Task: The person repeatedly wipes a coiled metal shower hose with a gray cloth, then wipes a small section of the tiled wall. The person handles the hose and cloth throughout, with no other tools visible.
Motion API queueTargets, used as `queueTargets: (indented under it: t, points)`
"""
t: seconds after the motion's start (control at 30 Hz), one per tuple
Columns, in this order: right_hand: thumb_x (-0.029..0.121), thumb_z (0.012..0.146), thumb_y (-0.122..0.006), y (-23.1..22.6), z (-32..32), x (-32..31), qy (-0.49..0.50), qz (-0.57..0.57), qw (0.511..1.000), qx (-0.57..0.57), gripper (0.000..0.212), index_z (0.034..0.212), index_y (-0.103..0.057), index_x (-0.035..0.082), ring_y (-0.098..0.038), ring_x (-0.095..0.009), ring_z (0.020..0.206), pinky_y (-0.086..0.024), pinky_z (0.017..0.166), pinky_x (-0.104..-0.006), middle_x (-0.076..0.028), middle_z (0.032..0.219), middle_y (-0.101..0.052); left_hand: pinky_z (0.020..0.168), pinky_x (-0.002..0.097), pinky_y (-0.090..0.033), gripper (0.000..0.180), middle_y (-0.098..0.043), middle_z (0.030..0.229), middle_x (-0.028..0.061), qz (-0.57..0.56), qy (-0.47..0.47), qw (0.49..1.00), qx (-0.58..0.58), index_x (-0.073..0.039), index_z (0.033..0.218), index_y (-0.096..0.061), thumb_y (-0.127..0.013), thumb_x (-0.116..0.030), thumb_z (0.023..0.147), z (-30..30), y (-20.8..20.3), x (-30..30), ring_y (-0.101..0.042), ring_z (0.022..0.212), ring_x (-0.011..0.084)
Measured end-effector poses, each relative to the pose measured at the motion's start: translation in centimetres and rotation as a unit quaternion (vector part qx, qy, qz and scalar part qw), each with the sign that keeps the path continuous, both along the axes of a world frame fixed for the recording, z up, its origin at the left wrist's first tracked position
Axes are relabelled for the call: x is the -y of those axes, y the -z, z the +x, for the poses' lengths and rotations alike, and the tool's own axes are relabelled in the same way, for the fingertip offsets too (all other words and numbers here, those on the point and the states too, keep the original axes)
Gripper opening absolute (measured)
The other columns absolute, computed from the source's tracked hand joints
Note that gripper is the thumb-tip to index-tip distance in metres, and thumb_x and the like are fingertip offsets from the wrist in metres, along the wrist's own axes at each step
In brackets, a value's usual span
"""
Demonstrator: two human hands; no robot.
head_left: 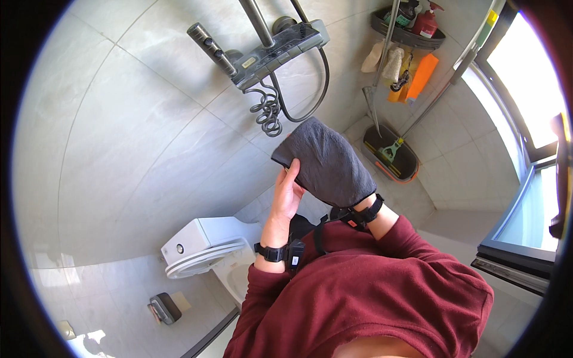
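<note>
A dark grey cloth (327, 162) with a thin black edge is held up in front of me, below the shower fixture. My left hand (287, 194) grips its left edge, the thumb lying on top and the fingers behind. The cloth drapes over my right hand and hides its fingers; only the wrist (365, 204) shows beneath the lower right edge. Each wrist wears a black strap (271, 253) with a small device on it.
Ahead, a grey shower mixer (277, 58) with a coiled hose (267, 113) juts from the tiled wall. A mop bucket (391, 154) with long handles stands far right, under a corner shelf (406, 34). An open window (519, 218) is at right, a white toilet (206, 247) at left.
</note>
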State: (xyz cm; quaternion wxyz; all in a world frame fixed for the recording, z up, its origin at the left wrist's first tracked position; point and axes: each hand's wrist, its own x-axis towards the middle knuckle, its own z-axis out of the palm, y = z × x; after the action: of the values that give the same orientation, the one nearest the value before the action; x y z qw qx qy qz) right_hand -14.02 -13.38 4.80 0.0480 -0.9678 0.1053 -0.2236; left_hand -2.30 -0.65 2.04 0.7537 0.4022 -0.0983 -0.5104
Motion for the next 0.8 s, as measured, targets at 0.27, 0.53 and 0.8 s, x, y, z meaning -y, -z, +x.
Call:
queueTargets:
  t: [0.27,0.53,0.8]
  points:
    - [0.022,0.084,-0.060,4.3,0.5,-1.0,-0.064,0.297,0.930,-0.208,0.039,0.120,-0.058,0.007,-0.061,-0.035,0.111,-0.046,0.099,-0.0426,-0.016,0.117,-0.063,0.079,0.0222,-0.043,0.044,-0.063,0.102,-0.0027,0.292,0.033,0.939,0.181,-0.005,0.119,-0.064,-0.060,-0.045,0.100,0.4,8.4,-0.9,-0.055,0.087,0.0068]
    - [0.019,0.076,-0.063,1.5,3.3,0.3,0.024,0.022,0.999,0.016,0.009,0.078,-0.058,0.011,-0.059,-0.033,0.067,-0.039,0.057,-0.0430,-0.012,0.068,-0.056,0.091,0.0385,-0.052,0.096,-0.031,0.152,0.0209,0.266,-0.177,0.902,0.291,-0.004,0.155,-0.020,-0.075,-0.044,0.088,9.2,7.5,2.7,-0.050,0.126,0.0283]
    - [0.017,0.075,-0.061,1.6,2.3,-0.2,0.007,0.036,0.995,-0.095,0.006,0.078,-0.061,0.011,-0.062,-0.031,0.063,-0.041,0.048,-0.0414,-0.010,0.067,-0.062,0.086,0.0362,-0.052,0.036,-0.061,0.123,0.0060,0.165,0.030,0.970,0.176,-0.009,0.127,-0.059,-0.067,-0.026,0.096,15.0,7.4,5.3,-0.055,0.120,0.0172]
